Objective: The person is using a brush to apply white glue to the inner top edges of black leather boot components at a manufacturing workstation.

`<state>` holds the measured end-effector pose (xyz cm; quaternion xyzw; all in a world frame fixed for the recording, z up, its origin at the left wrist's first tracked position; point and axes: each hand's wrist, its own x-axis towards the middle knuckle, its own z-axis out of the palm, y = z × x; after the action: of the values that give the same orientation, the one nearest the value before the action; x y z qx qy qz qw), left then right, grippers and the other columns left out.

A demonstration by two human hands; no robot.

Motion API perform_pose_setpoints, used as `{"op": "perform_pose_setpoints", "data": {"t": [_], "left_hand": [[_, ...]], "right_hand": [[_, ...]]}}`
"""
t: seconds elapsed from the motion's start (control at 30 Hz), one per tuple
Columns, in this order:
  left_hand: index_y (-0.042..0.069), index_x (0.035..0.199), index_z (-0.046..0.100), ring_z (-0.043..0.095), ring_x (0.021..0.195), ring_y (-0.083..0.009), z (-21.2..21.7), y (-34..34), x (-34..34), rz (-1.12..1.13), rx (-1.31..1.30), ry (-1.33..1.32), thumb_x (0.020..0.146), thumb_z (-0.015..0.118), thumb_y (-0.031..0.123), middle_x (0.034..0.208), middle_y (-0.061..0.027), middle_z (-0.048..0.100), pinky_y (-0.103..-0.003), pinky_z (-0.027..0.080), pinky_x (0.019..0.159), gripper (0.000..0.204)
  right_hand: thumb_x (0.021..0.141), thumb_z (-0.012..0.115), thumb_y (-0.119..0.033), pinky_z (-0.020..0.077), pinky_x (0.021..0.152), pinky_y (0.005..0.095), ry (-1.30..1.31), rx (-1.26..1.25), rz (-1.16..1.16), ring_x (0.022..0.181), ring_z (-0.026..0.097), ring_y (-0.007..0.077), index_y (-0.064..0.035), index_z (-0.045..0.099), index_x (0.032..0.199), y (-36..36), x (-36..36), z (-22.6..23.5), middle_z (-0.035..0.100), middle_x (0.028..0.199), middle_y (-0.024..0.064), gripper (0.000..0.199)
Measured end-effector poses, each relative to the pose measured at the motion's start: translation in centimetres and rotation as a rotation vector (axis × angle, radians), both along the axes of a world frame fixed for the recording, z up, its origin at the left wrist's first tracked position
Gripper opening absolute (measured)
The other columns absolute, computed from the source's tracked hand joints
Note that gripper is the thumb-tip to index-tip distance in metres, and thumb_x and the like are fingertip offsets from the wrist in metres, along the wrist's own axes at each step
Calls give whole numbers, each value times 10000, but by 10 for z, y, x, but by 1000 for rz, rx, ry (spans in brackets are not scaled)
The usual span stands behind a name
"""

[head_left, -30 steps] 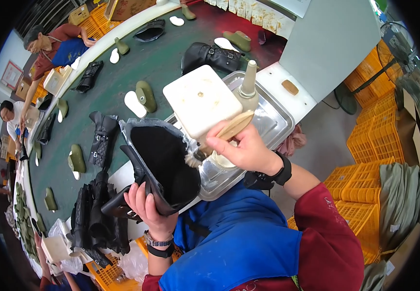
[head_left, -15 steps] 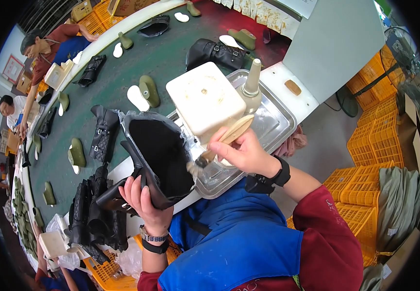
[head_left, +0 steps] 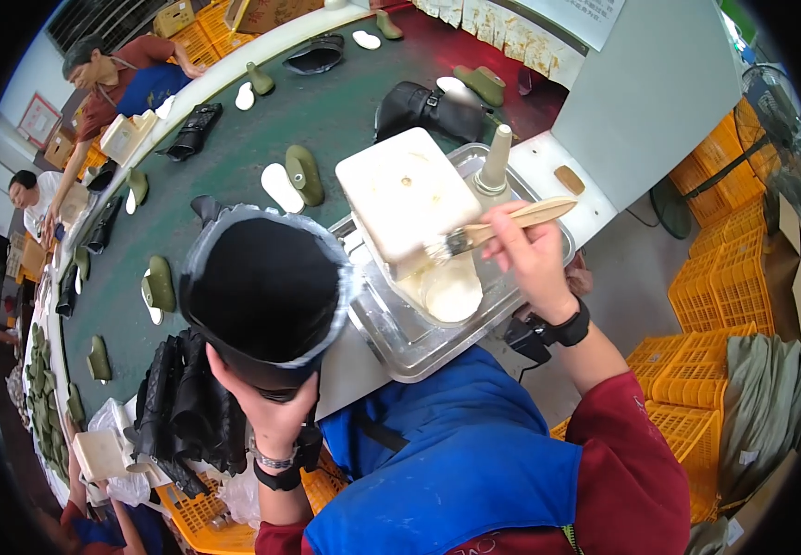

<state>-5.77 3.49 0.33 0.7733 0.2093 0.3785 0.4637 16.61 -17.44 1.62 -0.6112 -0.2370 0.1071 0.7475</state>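
Observation:
My left hand (head_left: 271, 402) grips a black boot upper (head_left: 261, 287) from below, its wide opening turned up. A whitish coating runs around the rim of that opening. In my right hand (head_left: 532, 259) is a wooden-handled brush (head_left: 544, 213), held between thumb and fingers. Its pale, wet bristles hover over the cup-like mouth (head_left: 454, 289) of a white plastic glue container (head_left: 405, 190), apart from the boot. The container stands in a metal tray (head_left: 396, 351), with a grey-beige bottle (head_left: 496, 162) behind it.
Olive shoe lasts (head_left: 304, 176), white insoles (head_left: 282, 188) and black boot uppers (head_left: 433, 111) lie along the green conveyor (head_left: 234, 171). More uppers (head_left: 187, 398) are heaped by my left arm. Yellow crates (head_left: 724, 277) and a fan (head_left: 766, 116) stand right. Co-workers (head_left: 136, 79) are across the belt.
The brush has left the boot's rim and moved right, over the container's mouth. My left hand has tipped and turned the boot upper so its opening faces up more fully.

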Motion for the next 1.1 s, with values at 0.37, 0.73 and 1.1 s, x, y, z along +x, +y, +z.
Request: {"op": "perform_pose_setpoints", "data": {"t": [0.37, 0.73, 1.1], "left_hand": [[-9, 1282, 307, 389, 1166, -313, -17, 24, 7, -597, -1160, -438, 639, 695, 457, 1243, -185, 411, -429, 317, 998, 884], [57, 1312, 312, 364, 1207, -291, -99, 57, -17, -752, -702, -77, 906, 343, 359, 1333, -126, 354, -442, 294, 1014, 507], [23, 1273, 361, 441, 1132, -200, -79, 7, 9, -901, -1234, -62, 657, 751, 163, 1272, -97, 435, -350, 330, 979, 743]], "right_hand": [[868, 536, -209, 415, 482, 172, 143, 87, -57, 443, 414, 34, -5, 581, 863, -17, 17, 3, 497, 581, -9, 209], [854, 553, -193, 345, 451, 158, 26, -94, 95, 483, 447, 34, -2, 586, 918, -8, 26, 37, 542, 616, 4, 204], [826, 581, -119, 445, 604, 208, -243, -217, 710, 705, 537, 56, -12, 595, 919, 55, -12, 58, 607, 843, 31, 142]]}}
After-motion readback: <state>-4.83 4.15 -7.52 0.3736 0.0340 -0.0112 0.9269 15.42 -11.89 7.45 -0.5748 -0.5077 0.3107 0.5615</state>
